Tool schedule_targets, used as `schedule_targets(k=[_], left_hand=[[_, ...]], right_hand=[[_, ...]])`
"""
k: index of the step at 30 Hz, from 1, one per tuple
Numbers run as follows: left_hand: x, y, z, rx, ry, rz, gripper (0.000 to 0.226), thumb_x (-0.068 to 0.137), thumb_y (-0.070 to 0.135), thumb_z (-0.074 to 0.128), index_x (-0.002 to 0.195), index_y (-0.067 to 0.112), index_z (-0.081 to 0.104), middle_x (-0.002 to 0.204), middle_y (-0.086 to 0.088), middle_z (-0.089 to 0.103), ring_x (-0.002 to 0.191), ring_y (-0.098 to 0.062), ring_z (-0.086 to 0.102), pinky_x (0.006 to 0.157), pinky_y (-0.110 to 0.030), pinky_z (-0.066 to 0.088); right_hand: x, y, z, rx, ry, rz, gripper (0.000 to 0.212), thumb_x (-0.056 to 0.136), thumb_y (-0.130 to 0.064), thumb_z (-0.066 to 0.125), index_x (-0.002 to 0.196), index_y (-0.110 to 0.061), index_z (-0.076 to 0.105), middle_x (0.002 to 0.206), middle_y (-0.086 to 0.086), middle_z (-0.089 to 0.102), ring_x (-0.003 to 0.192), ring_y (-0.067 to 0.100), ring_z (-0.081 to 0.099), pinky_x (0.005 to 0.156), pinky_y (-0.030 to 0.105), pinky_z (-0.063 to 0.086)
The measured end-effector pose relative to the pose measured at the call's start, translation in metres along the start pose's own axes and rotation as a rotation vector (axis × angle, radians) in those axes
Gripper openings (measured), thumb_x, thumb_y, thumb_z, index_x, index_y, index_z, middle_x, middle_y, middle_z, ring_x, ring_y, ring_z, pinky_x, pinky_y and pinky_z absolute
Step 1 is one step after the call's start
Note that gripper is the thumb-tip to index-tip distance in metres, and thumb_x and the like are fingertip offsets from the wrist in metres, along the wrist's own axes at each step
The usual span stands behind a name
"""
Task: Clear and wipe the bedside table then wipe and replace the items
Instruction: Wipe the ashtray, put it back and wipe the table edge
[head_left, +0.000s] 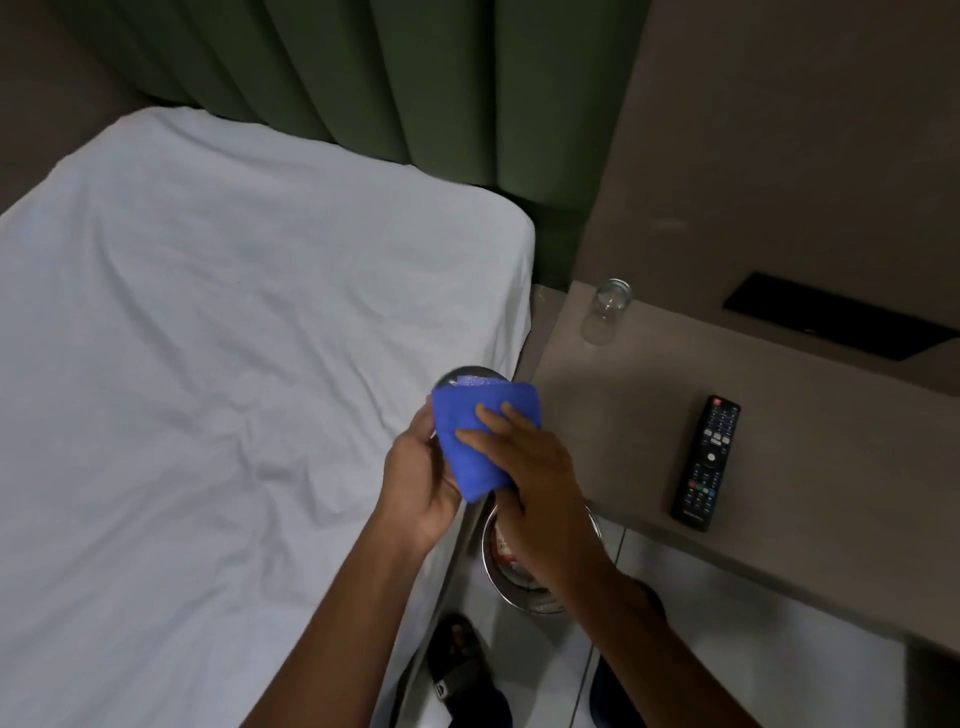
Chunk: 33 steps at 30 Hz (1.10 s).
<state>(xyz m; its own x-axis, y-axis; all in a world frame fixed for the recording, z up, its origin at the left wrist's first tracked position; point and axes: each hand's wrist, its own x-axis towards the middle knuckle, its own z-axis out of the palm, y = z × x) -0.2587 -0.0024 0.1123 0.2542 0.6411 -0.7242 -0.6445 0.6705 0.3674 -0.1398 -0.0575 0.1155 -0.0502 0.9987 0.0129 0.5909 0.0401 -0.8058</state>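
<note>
1. Wiping of a round, shiny item (465, 378) is judged to be under way; only its upper rim is seen above the blue cloth (480, 439), so it cannot be said whether it is a glass, a lid or a small dish.
2. The item is held in the air between the edge of the bed (234, 322) and the bedside table (613, 415), resting on neither.
3. The left hand (421, 488) is curled around the item's left side from beneath, and the right hand (535, 488) is laid flat, fingers (498, 421) extended and pressed onto the cloth.
4. The cloth appears soft and folded; it is likely to be draped easily and to add grip.
5. The item is judged rigid, light and smooth, hence slippery and possibly breakable; support from below with the rim pinched is advised.
6. An upturned clear glass (605, 312) and a black remote control (707, 462) lie well apart on the table.
7. The glass is judged fragile and best taken round its wall; the remote is stiff and best taken by its long edges.
</note>
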Motion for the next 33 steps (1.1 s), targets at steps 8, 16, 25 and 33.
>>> schedule_targets(k=[8,16,25,33], left_hand=[[0.021,-0.052,0.017,0.368,0.023,0.021,0.04,0.103,0.036,0.039,0.123,0.01,0.062,0.115,-0.018,0.073,0.102,-0.032,0.07,0.086,-0.05,0.059],[0.081,-0.105,0.065,0.505,0.031,-0.026,0.04,0.098,0.034,0.05,0.12,0.006,0.068,0.11,-0.016,0.068,0.098,-0.027,0.063,0.096,-0.044,0.047],[0.21,-0.158,0.121,0.737,0.181,0.089,0.015,0.1,0.016,0.053,0.101,0.007,0.065,0.073,-0.002,0.068,0.065,-0.014,0.065,0.062,-0.027,0.06],[0.329,-0.191,0.147,0.926,0.373,0.257,0.023,0.092,0.013,0.063,0.105,-0.005,0.069,0.102,-0.023,0.071,0.091,-0.023,0.062,0.097,-0.046,0.055]], right_hand=[[-0.012,0.062,-0.036,-0.004,0.155,0.275,0.061,0.078,0.012,0.052,0.131,-0.018,0.056,0.147,0.009,0.045,0.141,0.026,0.034,0.112,0.055,0.032],[-0.006,0.107,-0.068,-0.092,0.108,0.231,0.058,0.075,-0.003,0.044,0.128,-0.019,0.059,0.145,0.006,0.049,0.141,0.024,0.035,0.111,0.051,0.03],[-0.031,0.211,-0.139,0.155,0.411,0.574,0.043,0.088,0.004,0.053,0.125,-0.017,0.058,0.116,0.002,0.048,0.098,0.011,0.051,0.089,0.019,0.041],[-0.065,0.295,-0.179,0.287,0.556,0.695,0.037,0.083,-0.014,0.07,0.11,-0.026,0.047,0.092,-0.022,0.056,0.077,-0.021,0.056,0.057,0.006,0.046]])
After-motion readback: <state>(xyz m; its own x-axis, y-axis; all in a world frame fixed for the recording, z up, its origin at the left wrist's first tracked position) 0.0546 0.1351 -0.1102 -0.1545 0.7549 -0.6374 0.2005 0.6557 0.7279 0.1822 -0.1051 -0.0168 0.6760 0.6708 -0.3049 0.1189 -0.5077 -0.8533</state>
